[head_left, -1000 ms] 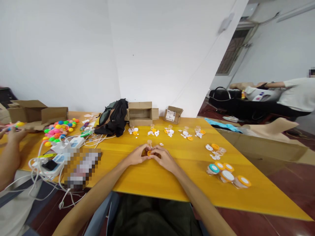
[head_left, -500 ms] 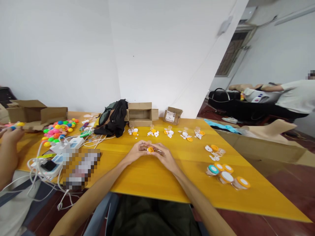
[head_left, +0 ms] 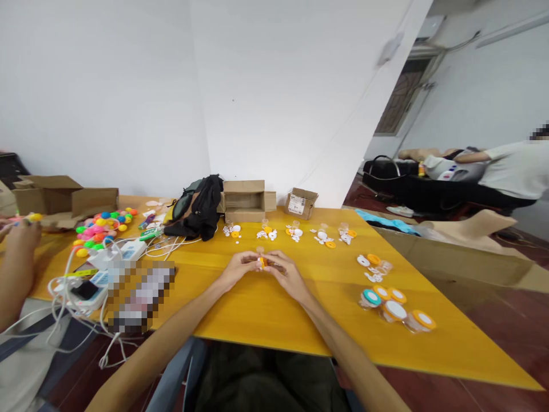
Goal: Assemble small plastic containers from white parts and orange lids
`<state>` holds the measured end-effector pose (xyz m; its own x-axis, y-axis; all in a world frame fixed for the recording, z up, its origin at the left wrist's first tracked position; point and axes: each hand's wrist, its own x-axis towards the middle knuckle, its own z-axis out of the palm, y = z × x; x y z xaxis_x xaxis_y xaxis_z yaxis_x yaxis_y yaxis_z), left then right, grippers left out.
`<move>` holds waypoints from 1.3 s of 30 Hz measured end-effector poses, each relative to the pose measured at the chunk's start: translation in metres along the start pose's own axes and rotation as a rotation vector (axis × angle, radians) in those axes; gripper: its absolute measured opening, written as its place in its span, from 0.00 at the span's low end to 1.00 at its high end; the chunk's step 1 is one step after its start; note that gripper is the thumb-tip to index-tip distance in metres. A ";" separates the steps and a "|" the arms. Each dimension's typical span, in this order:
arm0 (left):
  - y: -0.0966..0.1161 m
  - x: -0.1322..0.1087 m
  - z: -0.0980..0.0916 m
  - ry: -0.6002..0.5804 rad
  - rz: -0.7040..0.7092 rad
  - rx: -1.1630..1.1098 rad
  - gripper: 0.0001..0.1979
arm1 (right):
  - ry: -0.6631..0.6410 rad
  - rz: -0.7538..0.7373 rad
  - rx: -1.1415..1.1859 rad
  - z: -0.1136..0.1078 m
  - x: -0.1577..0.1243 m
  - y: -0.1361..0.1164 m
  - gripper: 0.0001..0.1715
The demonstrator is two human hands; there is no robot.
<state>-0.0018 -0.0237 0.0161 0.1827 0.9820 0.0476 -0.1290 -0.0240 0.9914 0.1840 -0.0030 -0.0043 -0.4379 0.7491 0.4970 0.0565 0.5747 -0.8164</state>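
Observation:
Above the middle of the table, my left hand [head_left: 238,269] and my right hand [head_left: 285,270] meet, fingers closed around a small orange lid [head_left: 263,262] with some white on it. The fingertips cover much of it, so its exact shape is hard to see. Just beyond the fingers stands a small clear container [head_left: 260,250], partly hidden by them. Farther back, a row of small groups holds clear cups, orange rings and white pieces, such as the white disc [head_left: 298,233].
On the right stand several clear jars with orange or teal lids [head_left: 395,310], near loose white pieces [head_left: 376,277]. Cardboard boxes [head_left: 244,200] and a black bag [head_left: 201,209] line the wall. At left are a power strip [head_left: 98,280], colourful balls [head_left: 103,229] and another person's arm [head_left: 19,263].
My fingers have shifted around the orange lid, which now shows less of its ring. The clear container beyond my hands is more visible.

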 end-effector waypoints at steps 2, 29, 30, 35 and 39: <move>0.000 0.000 0.000 -0.006 -0.006 -0.009 0.23 | -0.004 -0.032 -0.040 0.000 0.000 0.001 0.17; 0.001 0.001 0.000 -0.007 -0.029 -0.026 0.22 | -0.008 -0.006 -0.165 -0.002 0.002 -0.001 0.12; 0.000 0.001 0.000 -0.009 -0.026 -0.021 0.22 | -0.008 0.002 -0.160 -0.002 0.002 -0.001 0.12; -0.004 0.004 -0.001 -0.026 0.003 0.011 0.24 | -0.015 0.082 -0.108 -0.001 0.003 0.000 0.12; -0.006 0.005 -0.001 -0.047 0.035 0.050 0.25 | -0.046 0.147 -0.073 -0.001 0.003 0.002 0.13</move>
<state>-0.0013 -0.0186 0.0100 0.2247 0.9705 0.0871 -0.0879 -0.0689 0.9937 0.1837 0.0010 -0.0039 -0.4609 0.8120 0.3580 0.1878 0.4835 -0.8550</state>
